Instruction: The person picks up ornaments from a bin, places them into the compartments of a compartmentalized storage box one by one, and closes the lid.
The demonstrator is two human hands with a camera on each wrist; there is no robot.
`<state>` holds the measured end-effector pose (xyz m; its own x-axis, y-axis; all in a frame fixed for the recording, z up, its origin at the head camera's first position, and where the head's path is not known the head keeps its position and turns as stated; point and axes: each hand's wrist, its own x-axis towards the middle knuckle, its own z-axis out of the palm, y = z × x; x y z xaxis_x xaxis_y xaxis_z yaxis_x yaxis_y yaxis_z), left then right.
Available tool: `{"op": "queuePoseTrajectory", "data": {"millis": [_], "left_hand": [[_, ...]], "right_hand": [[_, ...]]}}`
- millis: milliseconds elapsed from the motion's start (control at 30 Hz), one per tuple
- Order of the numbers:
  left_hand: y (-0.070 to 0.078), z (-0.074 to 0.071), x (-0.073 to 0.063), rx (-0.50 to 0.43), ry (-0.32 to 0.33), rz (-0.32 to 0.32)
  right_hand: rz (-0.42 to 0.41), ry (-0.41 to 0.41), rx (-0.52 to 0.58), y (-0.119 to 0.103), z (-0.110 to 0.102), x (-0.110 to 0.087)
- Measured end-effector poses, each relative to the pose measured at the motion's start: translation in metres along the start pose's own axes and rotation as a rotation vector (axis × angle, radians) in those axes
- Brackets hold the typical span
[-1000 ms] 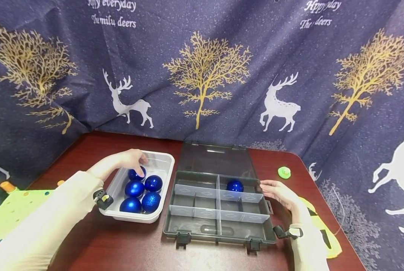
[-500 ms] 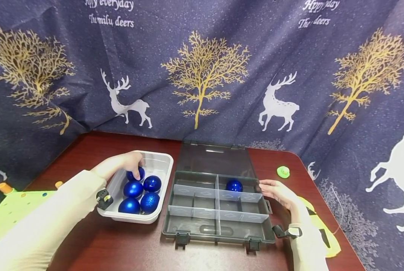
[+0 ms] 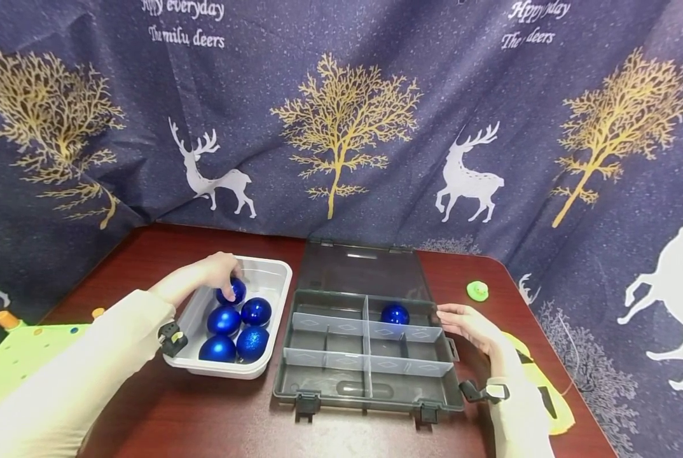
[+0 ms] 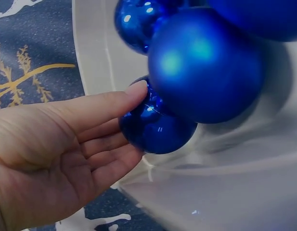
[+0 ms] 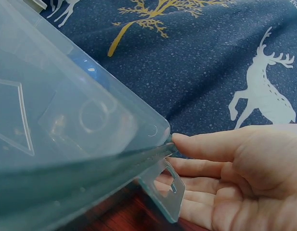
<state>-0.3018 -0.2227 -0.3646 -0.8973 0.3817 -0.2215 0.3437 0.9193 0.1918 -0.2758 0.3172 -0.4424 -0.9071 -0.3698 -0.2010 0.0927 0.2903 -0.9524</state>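
My left hand [image 3: 218, 268] reaches into a white plastic tub [image 3: 269, 272] and pinches a shiny blue bauble [image 4: 160, 134] between thumb and fingers. Several other blue baubles lie beside it, among them a matte one [image 3: 224, 320] and a glittery one [image 3: 252, 344]. To the right is a dark see-through compartment box [image 3: 313, 380], its lid [image 3: 361, 270] folded back. One blue bauble [image 3: 395, 314] sits in its back right compartment, partly behind a clear divider. At the box's right side, my right hand [image 5: 244, 166] holds the edge, thumb on the rim and fingers along the outside.
A green toy duck [image 3: 477, 291] stands at the right back of the red-brown table [image 3: 204, 413]. Beside my right forearm lies a yellow and black object [image 3: 547, 394]. A light green pegged board [image 3: 21, 356] is at the left. A deer-print cloth [image 3: 296, 191] hangs behind.
My left hand has closed its thumb and fingers on the back bauble, which has shifted slightly up and right. The right hand stays at the box's edge.
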Motion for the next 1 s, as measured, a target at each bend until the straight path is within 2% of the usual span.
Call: {"op": "queuePoseTrajectory", "data": {"millis": [233,433,567,800,900,1000], "left_hand": [[0.001,-0.010,-0.005,-0.057,0.044,0.019],[0.010,-0.024,-0.011,-0.174,0.110,0.087],[0.018,-0.031,-0.011,-0.241,0.148,0.122],[0.037,-0.039,-0.008,-0.351,0.231,0.134],[0.046,-0.041,-0.004,-0.383,0.257,0.170],[0.056,-0.040,0.000,-0.414,0.250,0.216]], "right_hand": [[-0.010,-0.017,0.023,0.000,0.001,0.000],[-0.006,-0.002,0.014,0.001,0.000,0.000],[0.001,-0.002,0.019,0.001,0.000,0.000],[-0.005,-0.019,0.028,0.000,0.000,0.000],[-0.006,-0.014,0.023,0.000,0.001,0.000],[-0.009,-0.008,0.019,0.000,0.000,0.000]]}}
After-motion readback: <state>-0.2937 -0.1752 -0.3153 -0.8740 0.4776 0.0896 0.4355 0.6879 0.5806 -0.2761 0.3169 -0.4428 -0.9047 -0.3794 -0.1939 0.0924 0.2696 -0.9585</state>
